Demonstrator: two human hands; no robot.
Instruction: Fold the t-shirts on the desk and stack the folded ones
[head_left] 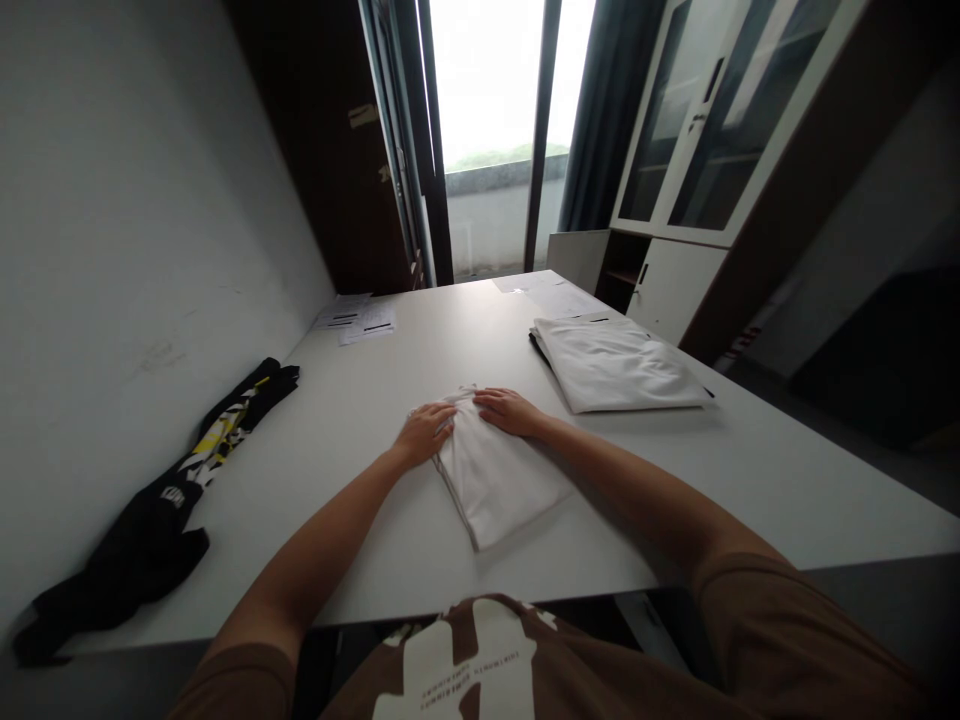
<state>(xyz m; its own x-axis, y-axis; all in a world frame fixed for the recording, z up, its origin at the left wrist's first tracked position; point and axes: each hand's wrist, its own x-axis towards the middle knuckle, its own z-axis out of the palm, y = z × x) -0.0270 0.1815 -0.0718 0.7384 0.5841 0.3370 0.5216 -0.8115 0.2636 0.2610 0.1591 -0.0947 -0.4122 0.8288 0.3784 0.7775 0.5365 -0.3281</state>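
Resting our left hand (425,437) and right hand (510,412) on the far end of a folded white cloth (504,480). It is lying flat near the middle of the table (322,450), between a black garment (157,510) on the left and a white pile (622,365) on the right.

Grip: our fingers are lying over the cloth, slightly bent; whether any are pinching a layer, we are unable to tell.

Handling, as we are judging it: we are best off spreading weight through flat fingers and smoothing outward, since creases are fanning down the top layer from beneath our hands. We are wanting equal pressure on both sides, so the layers showing along the left edge are staying lined up.

Direction: the long axis is running away from us and a little leftward. The near end is pointing back toward us, slightly right, one corner aiming at the table's near edge.
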